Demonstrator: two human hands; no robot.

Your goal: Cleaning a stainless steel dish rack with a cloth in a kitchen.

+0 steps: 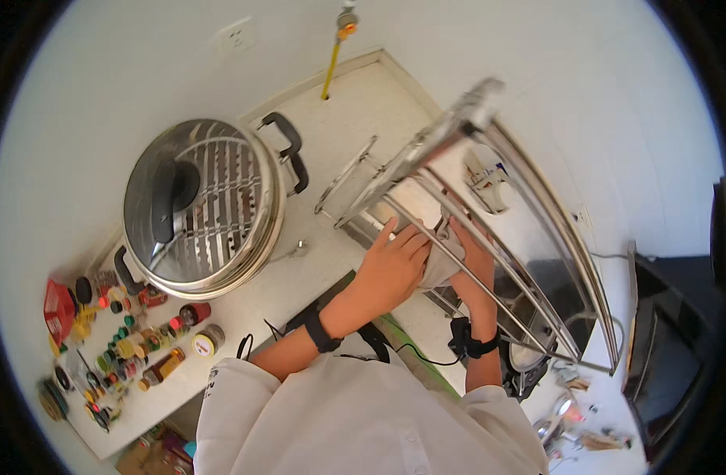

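A stainless-steel rack (499,297) with long tubular bars stands at an angle before me, its upper end blurred. Behind its nearest bar, my right hand (474,252) grips a greyish cloth (444,261) that is bunched against the rack. My left hand (401,261) lies beside the cloth, fingers spread over the rack's lower part; whether it grips a bar or only rests there is hidden. Both wrists wear black bands.
On the left counter (262,332) stands a large lidded steamer pot (202,205), with a plug (300,246) beside it. Sauce bottles and jars (140,344) crowd the left end. A yellow gas pipe (331,71) rises behind; a gas stove (523,356) and utensils (553,421) lie right.
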